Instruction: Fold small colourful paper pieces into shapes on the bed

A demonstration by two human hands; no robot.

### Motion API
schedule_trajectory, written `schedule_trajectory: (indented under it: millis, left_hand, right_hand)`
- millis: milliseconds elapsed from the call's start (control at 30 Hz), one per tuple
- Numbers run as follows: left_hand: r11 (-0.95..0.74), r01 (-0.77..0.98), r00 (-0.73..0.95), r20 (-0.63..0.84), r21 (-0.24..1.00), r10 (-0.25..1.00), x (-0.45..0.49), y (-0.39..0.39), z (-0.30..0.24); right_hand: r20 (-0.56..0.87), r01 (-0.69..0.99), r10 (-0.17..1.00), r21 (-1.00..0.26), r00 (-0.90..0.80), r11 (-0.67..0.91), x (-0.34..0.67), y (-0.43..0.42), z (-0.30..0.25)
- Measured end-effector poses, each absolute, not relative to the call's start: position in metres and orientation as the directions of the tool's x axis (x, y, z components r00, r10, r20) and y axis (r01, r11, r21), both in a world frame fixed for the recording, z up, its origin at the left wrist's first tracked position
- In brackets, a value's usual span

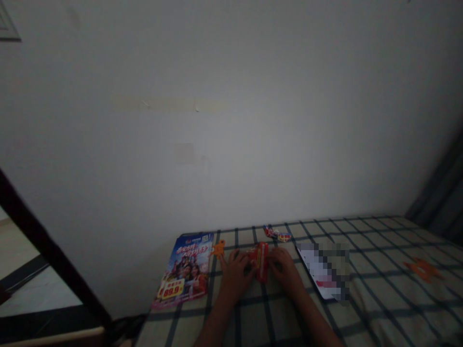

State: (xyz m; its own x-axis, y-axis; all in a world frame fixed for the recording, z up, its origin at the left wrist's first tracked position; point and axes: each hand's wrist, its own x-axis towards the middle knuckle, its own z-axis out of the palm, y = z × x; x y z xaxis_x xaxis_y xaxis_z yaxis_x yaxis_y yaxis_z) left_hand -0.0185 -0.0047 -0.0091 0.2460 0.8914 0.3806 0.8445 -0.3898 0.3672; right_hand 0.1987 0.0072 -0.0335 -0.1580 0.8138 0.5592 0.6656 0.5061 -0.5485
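Note:
A small red folded paper (pixel 262 265) with yellow print lies upon the checked cloth, between my two hands. My left hand (pixel 236 271) grips its left side, fingers curled over it. At the right edge, my right hand (pixel 284 266) pinches the paper with bent fingers. Just beyond them rests a folded, twisted strip of printed paper (pixel 278 234) in blue, red and yellow. Left of my left hand is a stack of colourful printed flyers (pixel 188 265), with an orange star-shaped piece (pixel 218 248) by its right edge.
A tablet-like device (pixel 318 272), partly pixelated, lies right of my right hand. Farther right is another orange star-like shape (pixel 423 270). The checked cloth (pixel 376 250) covers the surface up to a pale wall (pixel 275 120). A dark curtain (pixel 441 193) hangs at the right.

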Motion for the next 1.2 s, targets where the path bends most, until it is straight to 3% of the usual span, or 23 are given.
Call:
schedule_trajectory:
  millis: [133, 533, 900, 1200]
  left_hand:
    - [-0.421, 0.838, 0.286, 0.378, 0.347, 0.881, -0.019, -0.005, -0.008]
    - [-0.401, 0.839, 0.227, 0.433, 0.367, 0.872, -0.019, -0.003, -0.009]
    - [-0.366, 0.846, 0.184, 0.432, 0.388, 0.883, -0.021, 0.0, -0.016]
    - [-0.346, 0.834, 0.155, 0.419, 0.43, 0.894, -0.025, -0.001, -0.009]
  right_hand:
    - [0.604, 0.705, 0.783, -0.49, -0.15, 0.513, 0.199, 0.014, -0.036]
    - [0.447, 0.888, 0.85, -0.22, -0.277, 0.405, 0.187, 0.006, -0.035]
    - [0.578, 0.917, 0.8, -0.214, -0.158, 0.336, 0.188, 0.0, -0.031]
    - [0.549, 0.845, 0.805, -0.302, -0.225, 0.441, 0.19, -0.003, -0.028]
